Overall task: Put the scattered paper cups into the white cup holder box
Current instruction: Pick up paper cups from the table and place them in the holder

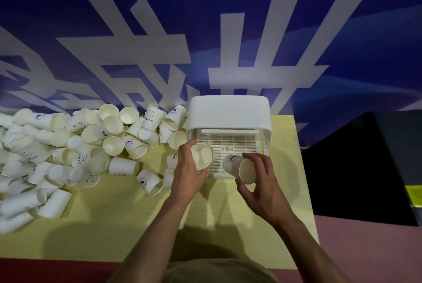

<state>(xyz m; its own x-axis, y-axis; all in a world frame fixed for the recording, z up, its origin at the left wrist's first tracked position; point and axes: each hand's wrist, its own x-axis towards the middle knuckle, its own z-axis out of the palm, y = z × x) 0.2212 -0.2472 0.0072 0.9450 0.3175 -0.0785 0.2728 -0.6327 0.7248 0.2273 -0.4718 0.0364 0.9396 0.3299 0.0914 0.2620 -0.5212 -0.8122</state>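
The white cup holder box point(229, 111) stands at the back of the yellow table, its slatted tray point(230, 145) open toward me. My left hand point(186, 174) grips a white paper cup point(202, 156) at the tray's front left corner, mouth facing me. My right hand point(262, 182) holds a second paper cup point(239, 166) with a blue print, tilted on its side over the tray's front right edge. A big heap of scattered paper cups point(68, 145) covers the table's left half.
The yellow table point(114, 225) ends just right of the box, with dark floor beyond. A blue wall with large white characters rises behind the table. Loose cups point(149, 182) lie close to my left wrist.
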